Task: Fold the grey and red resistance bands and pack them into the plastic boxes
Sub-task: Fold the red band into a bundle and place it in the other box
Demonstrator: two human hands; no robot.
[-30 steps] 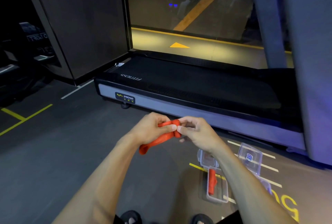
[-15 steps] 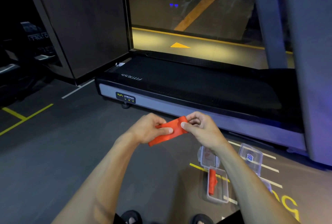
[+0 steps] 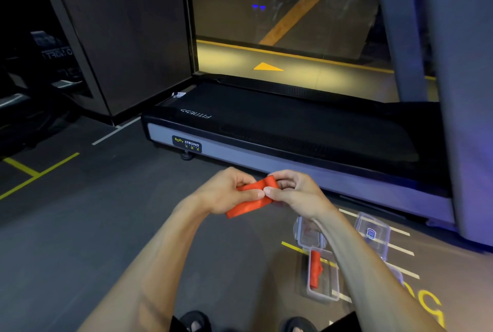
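Dim gym floor [image 3: 80, 238] under me, dark grey with yellow and white lines painted on it, and a treadmill [image 3: 293, 129] parked just past my hands with its silver side rail facing me.

Count so far: two red bands and two clear boxes in view, and I can't spot a grey band anywhere. Band one, the red resistance band [image 3: 250, 198], is up in the air between both hands. My left hand [image 3: 226, 193] has fingers curled around its left part, thumb pressing on top, and a loose tail hangs down and out below that hand. My right hand [image 3: 296, 193] pinches the folded end, thumb tip nearly touching my left thumb.

Band two, the folded red band [image 3: 315, 269], is already lying in the open plastic box [image 3: 321, 297] on the floor, below and right of my grip, tucked partly under my right forearm. Its lid [image 3: 306, 230] is flipped open on the far side. The second plastic box [image 3: 373, 233], with a blue sticker on it, sits further right of my wrist, close to the treadmill base.

Room-wise: wide open floor to the left of my grip, treadmill edge close ahead, a big grey post [image 3: 464, 91] boxing in the right. My sandalled toes [image 3: 194, 322] poke in at the bottom.
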